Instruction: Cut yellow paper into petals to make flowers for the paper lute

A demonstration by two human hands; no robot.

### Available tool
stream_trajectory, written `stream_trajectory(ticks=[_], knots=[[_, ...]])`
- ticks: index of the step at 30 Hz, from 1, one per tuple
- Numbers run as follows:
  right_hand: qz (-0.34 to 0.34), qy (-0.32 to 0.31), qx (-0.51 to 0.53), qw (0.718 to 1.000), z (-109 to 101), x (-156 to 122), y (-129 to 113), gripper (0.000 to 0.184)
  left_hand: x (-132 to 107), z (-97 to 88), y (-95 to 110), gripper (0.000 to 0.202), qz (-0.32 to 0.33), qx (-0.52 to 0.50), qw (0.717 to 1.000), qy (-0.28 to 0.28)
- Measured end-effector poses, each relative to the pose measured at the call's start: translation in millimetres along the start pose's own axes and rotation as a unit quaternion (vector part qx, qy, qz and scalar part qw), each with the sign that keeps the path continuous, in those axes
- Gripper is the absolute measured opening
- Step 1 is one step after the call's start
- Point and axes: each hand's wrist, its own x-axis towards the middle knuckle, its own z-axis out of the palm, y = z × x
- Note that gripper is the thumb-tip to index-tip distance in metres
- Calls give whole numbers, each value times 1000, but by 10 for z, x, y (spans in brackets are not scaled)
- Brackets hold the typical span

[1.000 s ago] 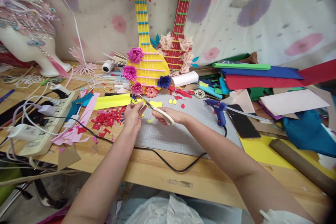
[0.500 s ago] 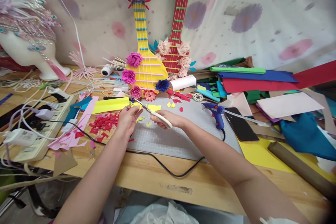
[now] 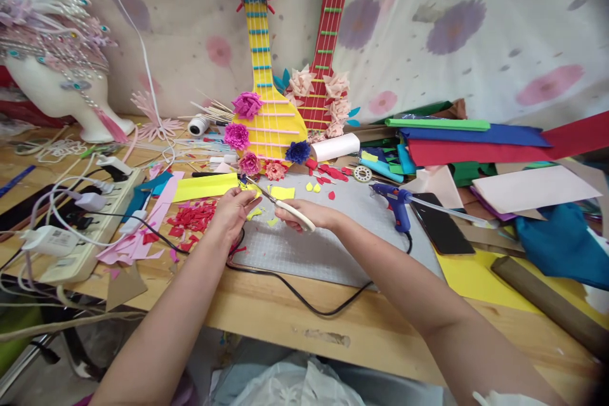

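My right hand (image 3: 314, 214) is closed round the cream handles of a pair of scissors (image 3: 299, 216), whose metal blades point up and left. Close to the blade tips, my left hand (image 3: 232, 214) pinches a small yellow piece of paper, mostly hidden by the fingers. Below the blades, yellow paper scraps (image 3: 255, 213) lie on the grey cutting mat (image 3: 304, 260). Behind my left hand is a folded yellow paper strip (image 3: 204, 186). A pile of red paper scraps (image 3: 193, 219) sits to its left.
Two paper-flowered instruments, one yellow (image 3: 280, 124) and one red (image 3: 323, 44), lean at the back. Right of my hands lie a blue glue gun (image 3: 396, 203), a phone (image 3: 443, 225) and coloured paper sheets (image 3: 476, 146). A power strip (image 3: 95, 235) stands left; a black cable (image 3: 304, 306) crosses the front.
The whole view has shifted slightly, moving things a little to the right. Both hands keep their grips, with the scissors still beside the left fingertips.
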Motion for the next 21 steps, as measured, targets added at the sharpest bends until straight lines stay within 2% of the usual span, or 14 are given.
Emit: stream_trajectory(ticks=[10,21], knots=[[27,2,73,997,89,80,-50,50,-2,-91,107,29,-19,2,1000,1],[39,-17,89,995,123,217,-79,50,52,-273,242,27,-28,33,999,-21]])
